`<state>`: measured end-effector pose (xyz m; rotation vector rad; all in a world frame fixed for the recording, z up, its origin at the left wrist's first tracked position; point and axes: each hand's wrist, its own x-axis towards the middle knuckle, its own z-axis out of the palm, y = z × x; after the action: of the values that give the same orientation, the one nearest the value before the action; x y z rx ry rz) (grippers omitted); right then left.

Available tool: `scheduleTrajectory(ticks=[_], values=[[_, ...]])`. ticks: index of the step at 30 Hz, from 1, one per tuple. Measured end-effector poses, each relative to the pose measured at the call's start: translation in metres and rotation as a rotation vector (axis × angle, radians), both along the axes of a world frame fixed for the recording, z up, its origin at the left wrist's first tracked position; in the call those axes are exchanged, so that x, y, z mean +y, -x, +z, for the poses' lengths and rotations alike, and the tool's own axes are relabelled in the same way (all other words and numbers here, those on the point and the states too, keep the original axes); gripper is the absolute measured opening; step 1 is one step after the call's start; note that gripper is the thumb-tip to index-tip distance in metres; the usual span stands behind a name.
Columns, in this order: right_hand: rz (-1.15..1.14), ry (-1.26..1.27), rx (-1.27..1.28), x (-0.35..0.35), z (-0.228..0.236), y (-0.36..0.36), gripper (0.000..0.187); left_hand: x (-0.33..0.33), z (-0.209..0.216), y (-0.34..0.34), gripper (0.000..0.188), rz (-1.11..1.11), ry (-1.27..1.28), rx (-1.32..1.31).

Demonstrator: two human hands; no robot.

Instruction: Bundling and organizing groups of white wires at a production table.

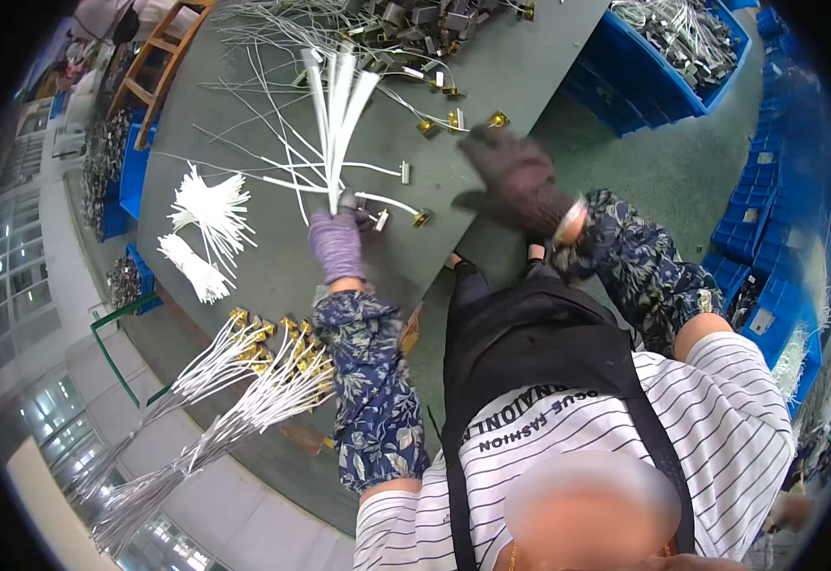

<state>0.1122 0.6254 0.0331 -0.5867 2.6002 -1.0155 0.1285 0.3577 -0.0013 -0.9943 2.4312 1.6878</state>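
My left hand [336, 238], in a purple knit glove, is closed around the lower end of a bundle of white tubes [337, 124] that fan out away from me over the grey table. Thin white wires cross beside and under the bundle. Two small metal parts [406, 172] and a yellow-and-black piece [421, 218] lie at wire ends just right of this hand. My right hand [515, 176], in a dark glove, is blurred over the table's right edge. Closest to its fingertips is another yellow-and-black piece [499, 119]; whether they touch, I cannot tell.
Two heaps of white tubes [211, 214] lie on the table's left. Wire bundles with yellow ends [263, 381] hang at its near left edge. Grey metal parts with wires [415, 29] are piled at the far side. Blue crates [663, 105] stand right; a wooden ladder-like frame [158, 57] stands far left.
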Motion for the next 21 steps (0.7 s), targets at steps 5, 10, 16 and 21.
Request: scheduleTrajectory(ticks=[5, 10, 16, 21], values=[[-0.125, -0.245, 0.37, 0.032, -0.059, 0.047, 0.031, 0.045, 0.012, -0.004, 0.029, 0.124, -0.476, 0.091], [-0.222, 0.426, -0.236, 0.054, -0.036, -0.022, 0.023, 0.14, 0.005, -0.01, 0.035, 0.05, -1.079, 0.275], [0.124, -0.287, -0.462, 0.174, -0.101, -0.164, 0.019, 0.146, -0.032, 0.046, 0.029, 0.047, -0.943, 0.245], [-0.285, -0.324, -0.797, 0.271, -0.09, -0.247, 0.026, 0.165, -0.038, 0.038, 0.026, 0.127, -0.972, 0.246]])
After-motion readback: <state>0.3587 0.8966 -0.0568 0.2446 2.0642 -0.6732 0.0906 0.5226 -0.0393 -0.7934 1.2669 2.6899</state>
